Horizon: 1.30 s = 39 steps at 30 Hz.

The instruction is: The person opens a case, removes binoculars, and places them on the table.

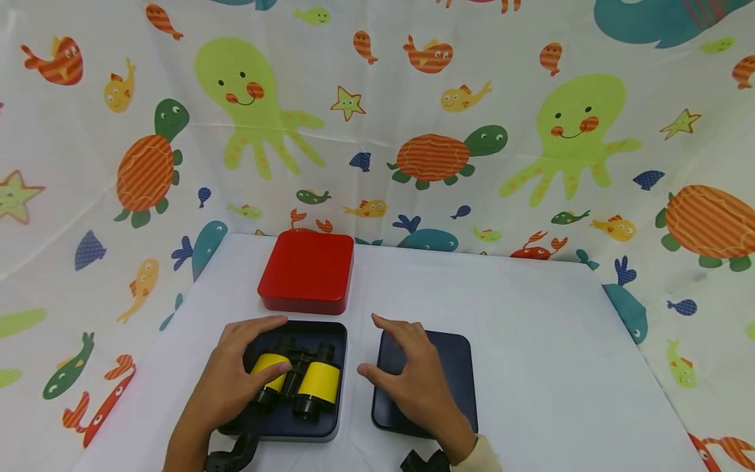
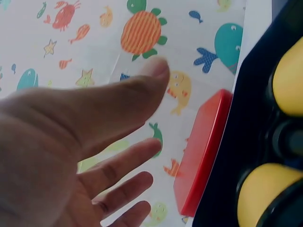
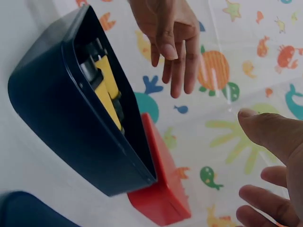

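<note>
Altogether, two dark boxes, one red box and one pair of binoculars sit on the white counter (image 1: 531,314). The open dark box (image 1: 330,334) near the front edge holds the yellow-and-black binoculars (image 1: 303,380). The left hand (image 1: 236,373) hovers over them with its fingers (image 2: 123,168) spread and relaxed, gripping nothing. Just beside, the right hand (image 1: 413,377) lies on the closed dark box (image 1: 454,354), fingers (image 1: 392,328) spread and loose. The red box (image 1: 307,270) stands just behind the open one. A white cloth (image 1: 413,131) printed with octopuses, turtles, fish and starfish hangs behind and to both sides of the counter.
</note>
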### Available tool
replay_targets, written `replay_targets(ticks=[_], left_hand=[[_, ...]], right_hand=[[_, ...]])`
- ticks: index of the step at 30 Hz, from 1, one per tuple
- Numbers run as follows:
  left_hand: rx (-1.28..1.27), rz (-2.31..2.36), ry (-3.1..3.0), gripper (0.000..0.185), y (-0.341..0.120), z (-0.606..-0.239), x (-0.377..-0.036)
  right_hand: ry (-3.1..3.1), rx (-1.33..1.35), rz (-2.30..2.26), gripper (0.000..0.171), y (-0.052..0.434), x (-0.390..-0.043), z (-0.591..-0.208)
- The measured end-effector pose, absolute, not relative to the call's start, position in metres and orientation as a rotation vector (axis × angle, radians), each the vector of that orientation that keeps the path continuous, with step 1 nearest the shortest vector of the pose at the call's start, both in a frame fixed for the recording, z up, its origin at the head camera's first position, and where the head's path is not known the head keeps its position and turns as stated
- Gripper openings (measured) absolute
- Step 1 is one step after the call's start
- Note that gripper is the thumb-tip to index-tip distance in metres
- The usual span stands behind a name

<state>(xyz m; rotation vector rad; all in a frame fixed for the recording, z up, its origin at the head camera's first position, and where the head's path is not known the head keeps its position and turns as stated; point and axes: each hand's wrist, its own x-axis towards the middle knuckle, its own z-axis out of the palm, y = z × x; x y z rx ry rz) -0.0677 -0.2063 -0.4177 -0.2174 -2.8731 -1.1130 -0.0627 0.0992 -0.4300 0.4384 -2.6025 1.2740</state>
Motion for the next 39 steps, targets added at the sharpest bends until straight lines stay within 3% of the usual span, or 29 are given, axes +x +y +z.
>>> replay_targets(ticks=[39], left_hand=[[-0.303,-1.091,-3.085,0.078,-0.254,-0.451,-0.084]], right_hand=[[-2.848,0.616,1.095,0.08,0.039,-0.07,-0.465]])
